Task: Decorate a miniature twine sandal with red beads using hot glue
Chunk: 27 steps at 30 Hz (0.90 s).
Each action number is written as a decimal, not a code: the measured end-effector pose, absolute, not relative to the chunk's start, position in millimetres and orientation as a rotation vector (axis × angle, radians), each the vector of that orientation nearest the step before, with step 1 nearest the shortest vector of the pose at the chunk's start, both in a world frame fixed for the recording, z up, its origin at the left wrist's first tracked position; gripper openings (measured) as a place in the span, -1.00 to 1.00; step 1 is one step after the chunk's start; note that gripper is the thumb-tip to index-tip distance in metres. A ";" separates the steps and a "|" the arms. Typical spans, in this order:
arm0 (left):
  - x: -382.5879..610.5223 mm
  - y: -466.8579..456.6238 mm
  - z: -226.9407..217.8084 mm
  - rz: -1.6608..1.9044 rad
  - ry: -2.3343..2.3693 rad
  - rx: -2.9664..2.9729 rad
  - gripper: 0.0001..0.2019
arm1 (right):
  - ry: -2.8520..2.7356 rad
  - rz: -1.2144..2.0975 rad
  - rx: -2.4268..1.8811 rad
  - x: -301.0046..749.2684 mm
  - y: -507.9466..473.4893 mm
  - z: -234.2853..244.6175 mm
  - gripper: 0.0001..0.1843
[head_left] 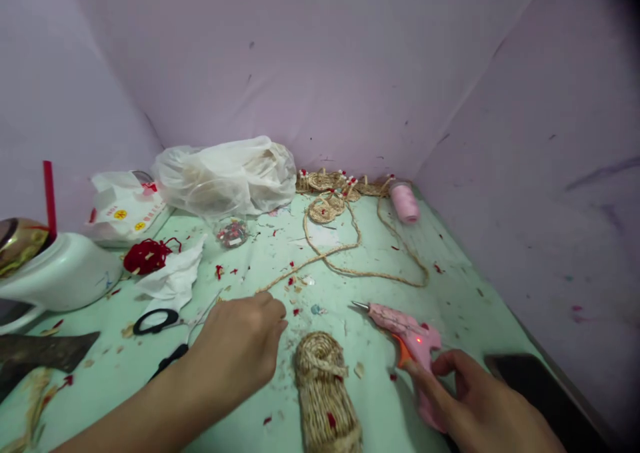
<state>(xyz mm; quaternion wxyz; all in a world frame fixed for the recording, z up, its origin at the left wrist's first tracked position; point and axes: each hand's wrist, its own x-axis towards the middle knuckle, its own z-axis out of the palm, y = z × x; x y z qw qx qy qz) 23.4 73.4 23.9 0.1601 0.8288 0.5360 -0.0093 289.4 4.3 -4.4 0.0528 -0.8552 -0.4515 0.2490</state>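
Observation:
My left hand point(250, 339) is closed, knuckles up, where one stretch of braided straw rope point(300, 264) runs in under its fingers. The fingertips themselves are hidden. On the right, my right hand point(480, 399) has its fingers at the handle and orange trigger of a pink glue gun point(405, 326), whose red light is lit and whose nozzle points left. Between the hands lies a woven straw slipper-shaped piece point(327, 399) with a coiled end and a red scrap on it. Black-handled scissors point(156, 321) rest beside my left forearm, their blades partly behind the hand.
At the back are a white plastic bag point(225, 176), straw coils with red and white beads point(323, 206) and a pink thread spool point(404, 201). Red yarn point(146, 257), crumpled tissue point(173, 276) and a white pitcher-like vessel point(80, 269) stand left. A dark flat object point(540, 393) lies right.

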 end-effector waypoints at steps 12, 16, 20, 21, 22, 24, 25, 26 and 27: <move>35.4 35.3 2.0 0.036 1.505 2.014 -0.83 | -1.605 0.740 -2.452 293.0 6.6 -13.3 -0.54; 39.9 35.4 -1.0 0.088 1.523 2.022 -0.85 | -1.471 0.612 -2.446 293.5 29.4 -7.9 -0.57; 34.4 47.8 9.7 0.059 1.462 2.104 -0.79 | -1.435 0.565 -2.357 294.0 67.1 -1.8 -0.55; 32.0 52.6 13.0 0.064 1.459 2.108 -0.77 | -1.448 0.563 -2.341 293.4 74.2 -2.9 -0.54; 30.0 57.7 15.7 0.082 1.467 2.109 -0.77 | -1.467 0.559 -2.337 292.5 79.4 -4.9 -0.53; 27.9 68.2 18.1 0.155 1.512 2.124 -0.78 | -1.500 0.543 -2.369 290.4 84.4 -10.1 -0.50; 28.2 73.4 17.4 0.205 1.548 2.143 -0.78 | -1.514 0.544 -2.393 289.5 84.9 -12.6 -0.48; 29.5 78.3 15.3 0.256 1.593 2.170 -0.79 | -1.530 0.549 -2.415 289.0 84.7 -14.4 -0.46; 31.4 83.2 12.2 0.304 1.644 2.204 -0.78 | -1.547 0.553 -2.436 288.8 84.3 -15.6 -0.44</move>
